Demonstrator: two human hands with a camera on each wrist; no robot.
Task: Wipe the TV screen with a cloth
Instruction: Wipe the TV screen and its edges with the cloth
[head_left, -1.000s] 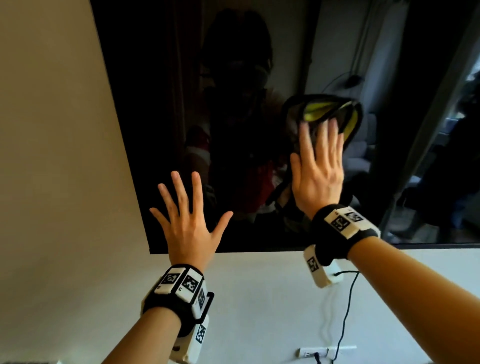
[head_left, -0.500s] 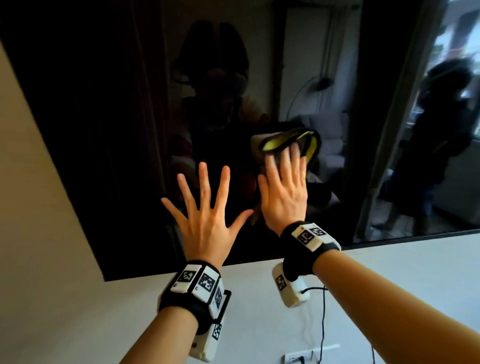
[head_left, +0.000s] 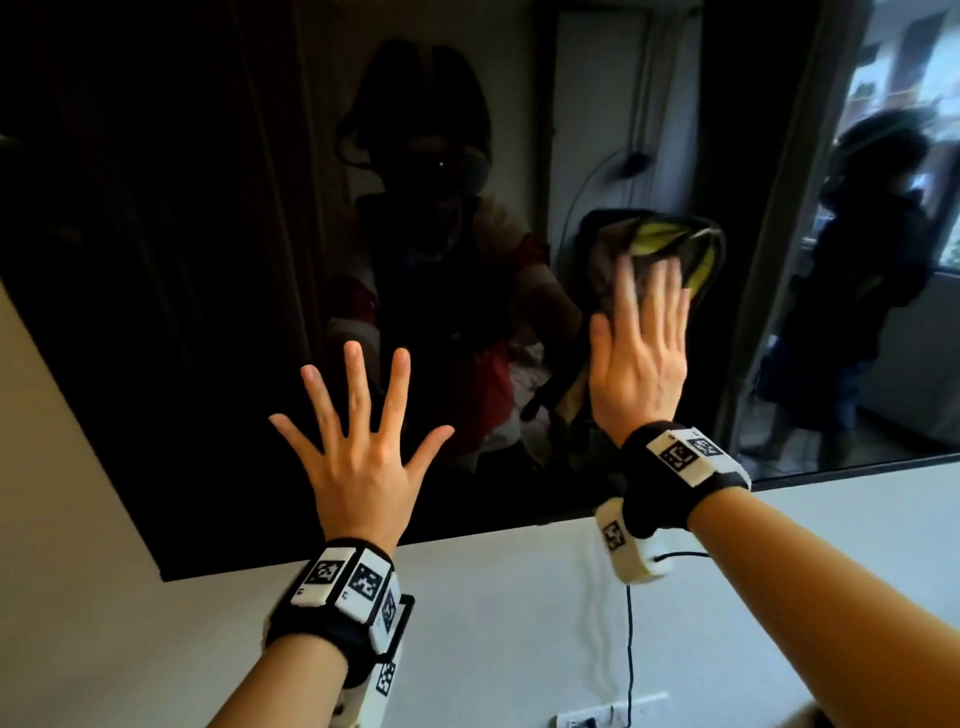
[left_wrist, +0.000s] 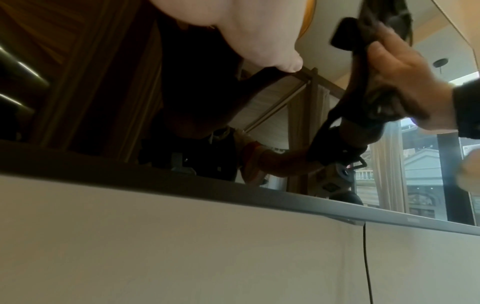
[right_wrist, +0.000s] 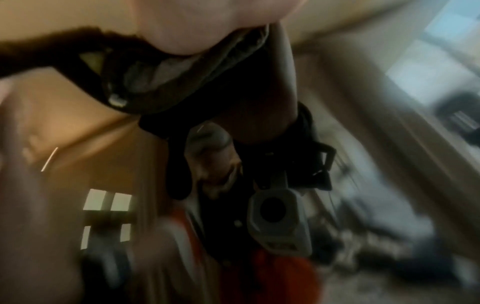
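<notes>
The dark TV screen (head_left: 182, 260) hangs on a pale wall and mirrors the room. My right hand (head_left: 636, 343) lies flat with straight fingers, pressing a dark cloth with yellow trim (head_left: 670, 244) against the screen's lower middle. The cloth (left_wrist: 384, 98) also shows under that hand in the left wrist view, and a blurred part of the cloth (right_wrist: 166, 76) in the right wrist view. My left hand (head_left: 358, 426) is spread wide, palm towards the glass near the TV's lower left, holding nothing; I cannot tell if it touches.
The TV's lower bezel (left_wrist: 233, 191) runs above bare pale wall (head_left: 493, 623). A black cable (head_left: 629, 649) hangs down from the TV to a white power strip (head_left: 613, 714) low on the wall. The screen reflects a person and a bright window.
My right hand has slid the cloth to the right and a little up across the screen, away from the left hand. The left hand stays spread in much the same place.
</notes>
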